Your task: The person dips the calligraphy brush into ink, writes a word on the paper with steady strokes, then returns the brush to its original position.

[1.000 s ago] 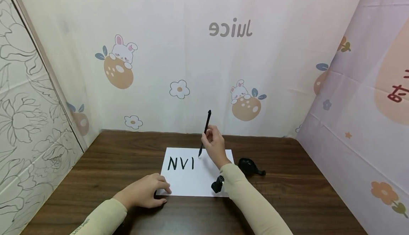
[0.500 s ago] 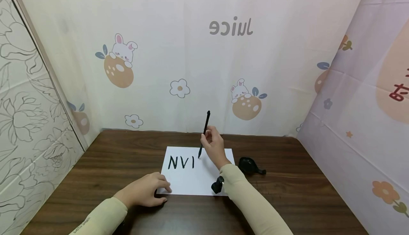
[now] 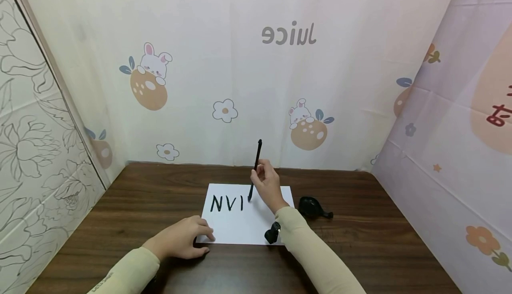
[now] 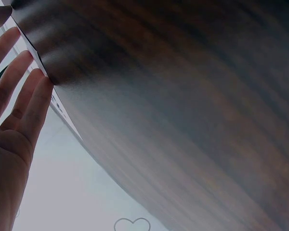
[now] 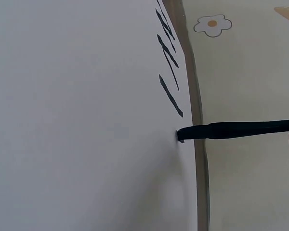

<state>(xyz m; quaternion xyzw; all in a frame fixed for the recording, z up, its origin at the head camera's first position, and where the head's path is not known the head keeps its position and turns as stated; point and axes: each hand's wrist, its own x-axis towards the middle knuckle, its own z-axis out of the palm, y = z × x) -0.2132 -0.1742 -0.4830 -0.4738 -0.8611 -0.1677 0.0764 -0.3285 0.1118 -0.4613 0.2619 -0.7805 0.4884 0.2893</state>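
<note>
Head view, lower centre: I see the right hand point(image 3: 270, 187) pinching the brush point(image 3: 257, 157) against paper point(image 3: 236, 228) the left hand point(image 3: 182, 239) (loosely spread) apparently steadies.

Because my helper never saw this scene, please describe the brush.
On the brown table lies a white sheet. The black brush slants up from it, held in the right hand. Unlike the rounded black object nearby, it is slender.

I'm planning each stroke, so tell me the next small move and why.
Probably draw the brush toward the person with the right hand: its tip touches the paper just right of the letter I, with white space below it, and the left hand rests at the near left corner.
</note>
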